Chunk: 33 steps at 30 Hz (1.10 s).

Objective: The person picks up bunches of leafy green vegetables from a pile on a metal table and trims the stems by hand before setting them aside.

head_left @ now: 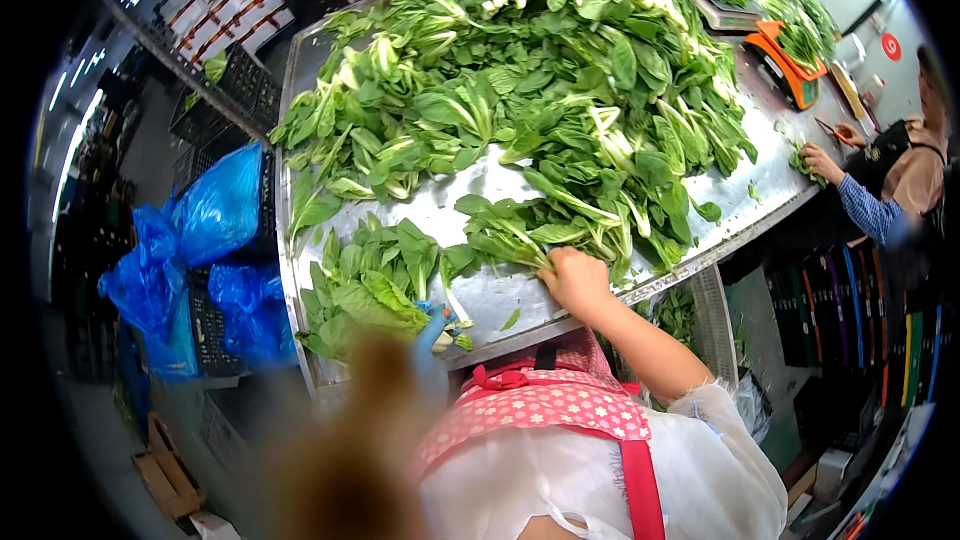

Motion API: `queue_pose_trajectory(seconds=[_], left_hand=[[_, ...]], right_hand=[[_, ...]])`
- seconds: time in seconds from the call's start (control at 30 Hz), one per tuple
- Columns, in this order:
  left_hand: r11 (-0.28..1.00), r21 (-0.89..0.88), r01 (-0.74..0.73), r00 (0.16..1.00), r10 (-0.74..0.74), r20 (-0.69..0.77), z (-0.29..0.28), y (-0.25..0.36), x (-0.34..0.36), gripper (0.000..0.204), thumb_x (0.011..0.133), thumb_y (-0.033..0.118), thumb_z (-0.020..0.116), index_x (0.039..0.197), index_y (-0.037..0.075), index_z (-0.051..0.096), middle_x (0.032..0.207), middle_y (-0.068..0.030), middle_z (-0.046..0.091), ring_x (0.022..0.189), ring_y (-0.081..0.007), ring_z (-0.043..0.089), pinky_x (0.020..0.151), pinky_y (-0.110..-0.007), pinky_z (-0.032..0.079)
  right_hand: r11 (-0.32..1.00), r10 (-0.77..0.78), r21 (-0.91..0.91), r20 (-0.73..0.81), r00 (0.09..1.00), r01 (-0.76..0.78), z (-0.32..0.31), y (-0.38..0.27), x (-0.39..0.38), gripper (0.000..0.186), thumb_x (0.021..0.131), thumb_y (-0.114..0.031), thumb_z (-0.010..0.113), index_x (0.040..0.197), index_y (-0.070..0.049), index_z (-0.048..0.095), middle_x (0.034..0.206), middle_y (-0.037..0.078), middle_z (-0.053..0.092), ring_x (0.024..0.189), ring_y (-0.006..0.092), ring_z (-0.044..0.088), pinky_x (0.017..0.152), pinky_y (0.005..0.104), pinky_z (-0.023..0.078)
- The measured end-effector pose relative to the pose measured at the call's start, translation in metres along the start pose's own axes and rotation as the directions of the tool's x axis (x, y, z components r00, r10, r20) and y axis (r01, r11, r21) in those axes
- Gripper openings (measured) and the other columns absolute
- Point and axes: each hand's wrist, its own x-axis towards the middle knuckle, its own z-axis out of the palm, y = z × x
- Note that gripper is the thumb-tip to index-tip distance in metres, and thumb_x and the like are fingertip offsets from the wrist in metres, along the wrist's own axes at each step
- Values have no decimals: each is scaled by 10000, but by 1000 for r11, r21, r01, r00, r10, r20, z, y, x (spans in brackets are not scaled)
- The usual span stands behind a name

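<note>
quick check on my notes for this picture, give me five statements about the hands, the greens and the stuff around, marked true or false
1. The right hand touches the greens. True.
2. The left hand is bare. False: it wears a blue glove.
3. Blue bags lie to the left of the table. True.
4. The apron is plain white. False: it is pink with a flower pattern.
5. Some greens lie on the orange scale. True.

Produce workshop, heaped leafy greens [540, 90], metal table [450, 198], orange scale [785, 68]
</note>
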Motion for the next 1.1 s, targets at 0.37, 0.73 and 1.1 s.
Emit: queue_pose_trajectory(seconds=[0.37, 0.73, 1.1], left_hand=[[938, -295, 183, 980, -197, -19, 53, 58, 4, 242, 775, -37, 638, 972, 67, 541, 872, -22, 590, 800, -125, 588, 724, -259, 466], [911, -392, 128, 992, -123, 38, 55, 35, 9, 212, 812, -20, 607, 997, 69, 553, 929, -59, 617, 842, -171, 616, 686, -324, 526], [900, -416, 128, 982, -175, -75, 61, 27, 6, 178, 825, 33, 622, 994, 46, 571, 899, -36, 598, 799, -139, 584, 699, -265, 493]], right_hand=[[515, 218, 842, 51, 975, -159, 13, -38, 26, 217, 722, -144, 751, 810, 25, 648, 674, 65, 627, 579, 111, 554, 563, 249, 455], [524, 201, 822, 135, 970, -223, 35, -40, 5, 247, 734, -163, 755, 787, 27, 607, 680, 37, 614, 586, 83, 530, 529, 240, 437], [59, 160, 910, 397, 904, -410, 31, -33, 1, 224, 891, -102, 562, 1069, 30, 592, 806, 59, 623, 658, 109, 591, 520, 213, 437]])
